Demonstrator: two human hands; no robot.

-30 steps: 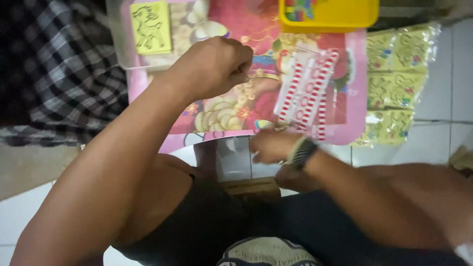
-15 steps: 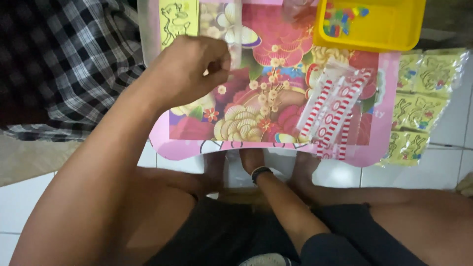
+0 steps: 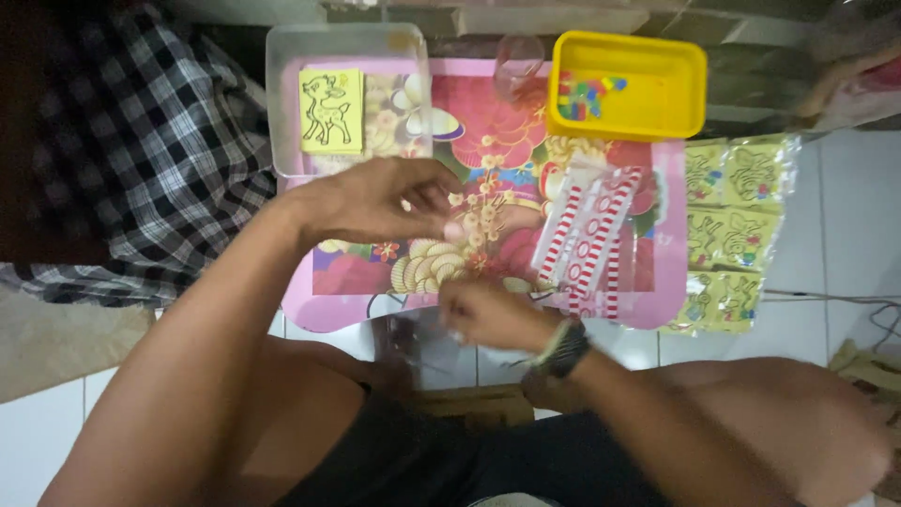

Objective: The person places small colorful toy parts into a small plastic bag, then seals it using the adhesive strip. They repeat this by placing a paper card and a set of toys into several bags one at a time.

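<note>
Pink floral counter [image 3: 375,310] bearing red-and-white striped packets [image 3: 589,239], long axes running near-to-far and tilted right at the far end, just right of both hands. Left hand [image 3: 375,202] hovers with fingers loosely curled; right hand [image 3: 488,314] closed, its contents blurred, at the near edge.

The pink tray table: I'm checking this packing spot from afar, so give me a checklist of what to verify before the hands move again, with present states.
1. Left hand over the pink tray table, grip closed on something: cannot tell, blurred.
2. Right hand at the table's near edge, contents visible: cannot tell.
3. Red-and-white striped packets lying flat on the table: ok.
4. Yellow tub of coloured pieces upright at the far edge: ok.
5. Clear box with the yellow deer card within reach: ok.
6. Yellow bags all on the table: not ok, they lie beside it.
</note>
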